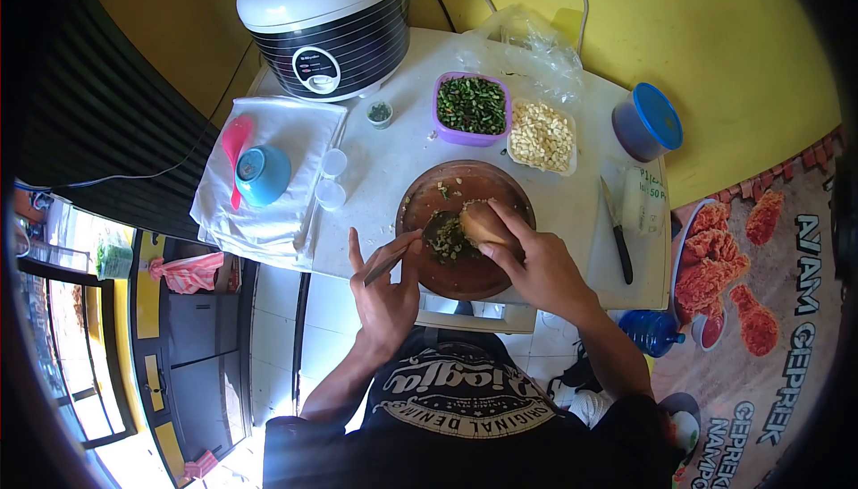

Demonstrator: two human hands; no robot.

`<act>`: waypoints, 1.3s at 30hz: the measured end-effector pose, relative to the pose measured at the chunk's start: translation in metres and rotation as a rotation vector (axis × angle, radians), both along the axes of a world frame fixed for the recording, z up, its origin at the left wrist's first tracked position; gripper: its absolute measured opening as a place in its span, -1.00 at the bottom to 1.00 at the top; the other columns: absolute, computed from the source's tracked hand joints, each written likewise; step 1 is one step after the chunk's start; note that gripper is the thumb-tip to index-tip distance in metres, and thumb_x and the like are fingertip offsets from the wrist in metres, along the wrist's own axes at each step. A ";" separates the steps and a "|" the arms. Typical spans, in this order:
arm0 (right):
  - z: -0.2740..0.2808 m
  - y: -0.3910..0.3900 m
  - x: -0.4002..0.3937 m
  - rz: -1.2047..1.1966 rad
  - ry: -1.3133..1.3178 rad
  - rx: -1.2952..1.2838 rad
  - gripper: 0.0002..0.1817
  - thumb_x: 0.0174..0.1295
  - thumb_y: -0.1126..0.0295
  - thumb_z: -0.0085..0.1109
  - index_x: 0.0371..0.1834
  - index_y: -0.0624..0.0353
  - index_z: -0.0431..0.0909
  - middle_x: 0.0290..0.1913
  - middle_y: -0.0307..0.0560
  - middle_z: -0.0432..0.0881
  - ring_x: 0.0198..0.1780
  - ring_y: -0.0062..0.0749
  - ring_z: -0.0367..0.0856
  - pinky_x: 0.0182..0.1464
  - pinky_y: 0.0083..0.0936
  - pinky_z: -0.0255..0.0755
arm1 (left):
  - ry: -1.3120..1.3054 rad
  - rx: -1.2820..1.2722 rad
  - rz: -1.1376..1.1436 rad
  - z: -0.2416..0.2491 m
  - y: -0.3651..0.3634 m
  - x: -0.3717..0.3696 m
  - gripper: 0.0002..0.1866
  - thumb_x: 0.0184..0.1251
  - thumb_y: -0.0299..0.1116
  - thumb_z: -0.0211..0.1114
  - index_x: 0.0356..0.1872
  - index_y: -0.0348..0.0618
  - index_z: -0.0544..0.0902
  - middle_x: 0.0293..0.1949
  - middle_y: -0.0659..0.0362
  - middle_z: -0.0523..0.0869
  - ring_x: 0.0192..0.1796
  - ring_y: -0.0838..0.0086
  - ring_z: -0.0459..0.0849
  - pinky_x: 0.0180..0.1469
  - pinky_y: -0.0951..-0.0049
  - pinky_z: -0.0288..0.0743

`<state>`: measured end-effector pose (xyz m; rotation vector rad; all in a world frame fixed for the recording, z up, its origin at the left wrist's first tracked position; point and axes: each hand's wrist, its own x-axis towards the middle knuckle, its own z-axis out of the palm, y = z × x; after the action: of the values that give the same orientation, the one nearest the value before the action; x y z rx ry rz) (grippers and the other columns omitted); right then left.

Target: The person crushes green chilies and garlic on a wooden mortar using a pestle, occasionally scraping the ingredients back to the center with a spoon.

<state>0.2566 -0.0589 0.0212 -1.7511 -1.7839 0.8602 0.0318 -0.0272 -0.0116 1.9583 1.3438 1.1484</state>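
A round, brown, shallow mortar (465,285) sits at the near edge of the white table, with chopped green and pale bits (450,243) in its middle. My right hand (545,265) is closed around a light brown pestle (487,225), whose end is down among the bits. Between the fingers of my left hand (386,297) is the handle of a spoon (391,262), its dark bowl reaching into the mortar beside the pestle. One finger of that hand sticks up.
Behind the mortar are a purple tub of chopped greens (472,106) and a clear tub of pale chopped pieces (542,136). A knife (618,234) lies right. A blue-lidded container (648,122), rice cooker (326,29), blue bowl (262,176) and small cups (331,194) stand around.
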 end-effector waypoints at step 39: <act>0.018 0.009 0.023 0.142 0.246 -0.343 -0.33 0.52 0.08 0.16 0.54 0.24 0.28 -0.55 -0.21 0.54 -0.58 -0.58 0.50 -0.42 -0.55 0.43 | -0.053 0.091 -0.039 0.000 0.008 0.012 -0.82 0.34 -0.55 0.38 -0.07 -0.12 0.75 -0.16 0.19 0.86 -0.20 0.34 0.85 0.60 -0.23 -0.10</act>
<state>0.2800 -0.0500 0.0391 -1.6415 -1.6851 1.4472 0.0438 -0.0195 -0.0116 1.9939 1.2406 1.2542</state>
